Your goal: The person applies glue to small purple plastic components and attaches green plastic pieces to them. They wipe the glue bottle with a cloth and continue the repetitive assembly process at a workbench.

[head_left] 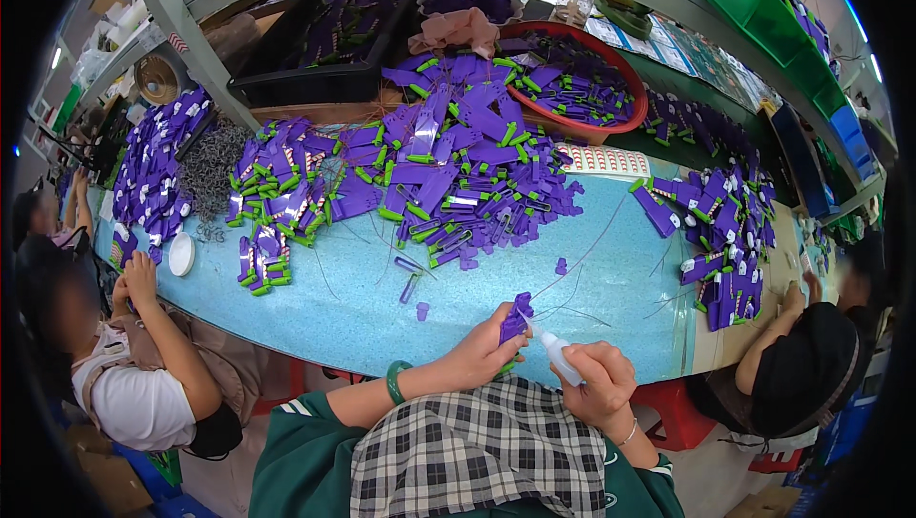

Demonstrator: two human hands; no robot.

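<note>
Near the table's front edge, my left hand (pixel 481 350) pinches a small purple plastic piece (pixel 514 321), with a bit of green showing below the fingers. My right hand (pixel 601 383) is wrapped round a white squeeze bottle (pixel 559 354) with a narrow nozzle. The nozzle tip points at the purple piece and is at or very close to it; I cannot tell if they touch. Beyond my hands lies a large heap of purple and green plastic parts (pixel 458 165). A few small loose purple pieces (pixel 423 311) rest on the blue table between.
A red basin (pixel 641 103) and a black tray (pixel 305 89) of similar parts stand at the back. More piles (pixel 730 232) lie to the right and left, with a small white bowl (pixel 181 254). Co-workers sit at both sides. A metal shelf frame (pixel 196 41) rises over the table.
</note>
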